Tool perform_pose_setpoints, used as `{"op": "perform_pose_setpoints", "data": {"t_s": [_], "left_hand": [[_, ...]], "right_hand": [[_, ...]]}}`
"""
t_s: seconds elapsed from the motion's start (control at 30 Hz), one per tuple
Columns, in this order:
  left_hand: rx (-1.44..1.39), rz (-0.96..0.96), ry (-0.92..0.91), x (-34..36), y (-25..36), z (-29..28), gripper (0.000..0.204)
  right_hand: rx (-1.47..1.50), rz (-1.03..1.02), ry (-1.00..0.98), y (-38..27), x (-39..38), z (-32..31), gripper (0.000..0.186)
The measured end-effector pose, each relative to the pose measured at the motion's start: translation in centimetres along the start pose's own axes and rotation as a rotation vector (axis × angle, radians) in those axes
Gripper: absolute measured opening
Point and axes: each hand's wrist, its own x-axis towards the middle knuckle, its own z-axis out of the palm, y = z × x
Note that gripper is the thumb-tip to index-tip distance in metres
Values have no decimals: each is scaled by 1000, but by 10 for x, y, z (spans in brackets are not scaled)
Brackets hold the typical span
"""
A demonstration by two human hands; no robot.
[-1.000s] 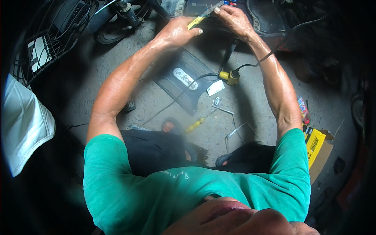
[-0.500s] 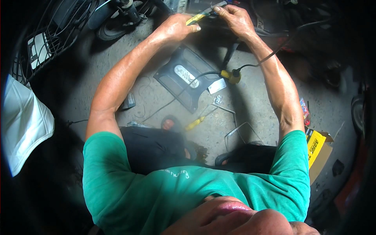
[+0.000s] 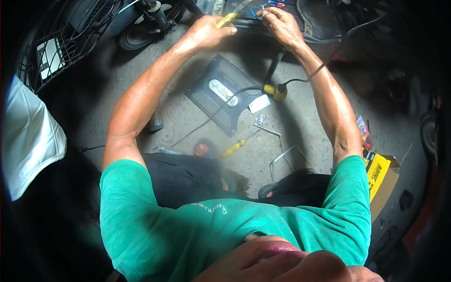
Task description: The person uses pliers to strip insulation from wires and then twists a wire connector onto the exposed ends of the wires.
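At the top of the view my left hand (image 3: 206, 33) is closed round the yellow handle of what look like pliers (image 3: 228, 19), whose grey metal end points up and to the right. Across a small gap, my right hand (image 3: 284, 29) pinches a thin blue wire (image 3: 254, 13) between thumb and fingers. Both hands are in front of a dark vehicle part (image 3: 324, 19), where small red and blue pieces (image 3: 276, 3) show just past the right fingers. The far ends of the wire cannot be made out.
Below my hands a dark panel (image 3: 218, 96) lies on the concrete floor, crossed by a cable with a yellow plug (image 3: 277, 91). A yellow-handled screwdriver (image 3: 233, 148) and a bent metal frame (image 3: 275, 162) lie nearer. A yellow box (image 3: 378, 174) stands right; a wire basket (image 3: 51, 58) is at left.
The pliers' metal end has come away from my right fingers, moving left with my left hand. The blue wire and the red and blue pieces now show by my right hand.
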Motion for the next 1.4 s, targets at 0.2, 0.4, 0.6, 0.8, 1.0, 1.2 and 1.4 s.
{"op": "perform_pose_setpoints", "data": {"t_s": [0.2,0.4,0.6,0.8,1.0,1.2,1.4], "left_hand": [[-110,-7,39,8,23,5,40],[0,-28,-4,3,25,3,39],[25,-22,-58,-18,18,4,45],[281,181,167,-24,19,17,47],[395,241,248,-16,12,25,41],[363,137,105,-16,13,23,37],[335,85,96,-26,14,12,37]], "right_hand": [[-168,-47,-72,-6,-3,3,34],[-107,-19,31,-15,-5,-2,33],[-210,98,134,-51,2,-2,31],[-355,20,253,-42,3,13,28],[-571,57,230,-35,0,24,32],[-534,-11,212,-28,-4,25,37],[-298,101,-96,-33,6,13,46]]}}
